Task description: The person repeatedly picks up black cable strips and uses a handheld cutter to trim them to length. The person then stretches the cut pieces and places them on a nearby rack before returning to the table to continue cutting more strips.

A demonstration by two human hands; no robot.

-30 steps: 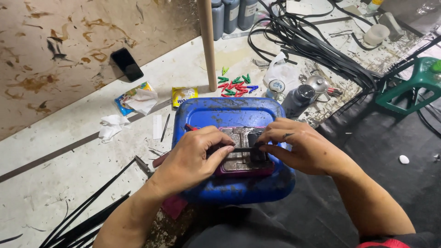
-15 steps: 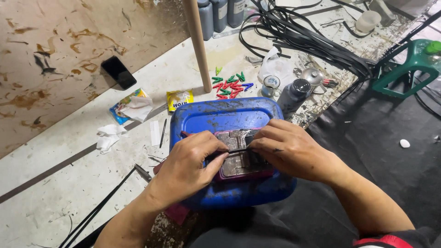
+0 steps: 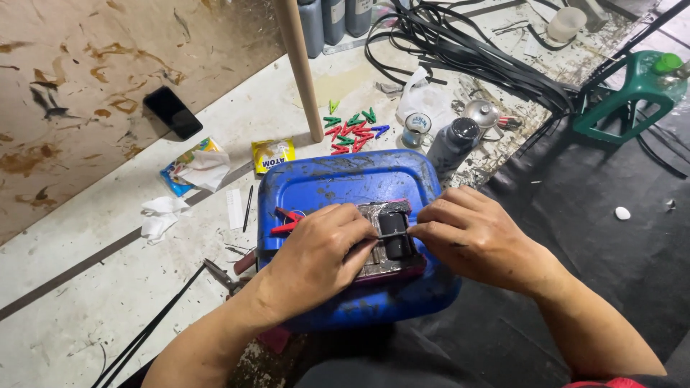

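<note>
Both hands are down on a small metal frame (image 3: 384,248) that lies flat on the top of a blue plastic canister (image 3: 338,183), toward its near edge. The left hand (image 3: 316,262) is curled over the frame's left side, fingers pressed down on it; the right hand (image 3: 478,233) has its fingertips pinched together on a thin strip across two black blocks (image 3: 394,236) seated in the frame. A red clip (image 3: 286,219) sits just beside the left knuckles. Coloured clips (image 3: 352,128) lie scattered past the canister's far edge, beside a wooden pole (image 3: 298,65). To my eye the risk is slippage: the canister top looks smooth and curved, so a hard push could skid the frame toward the near edge or let the strip spring free.
</note>
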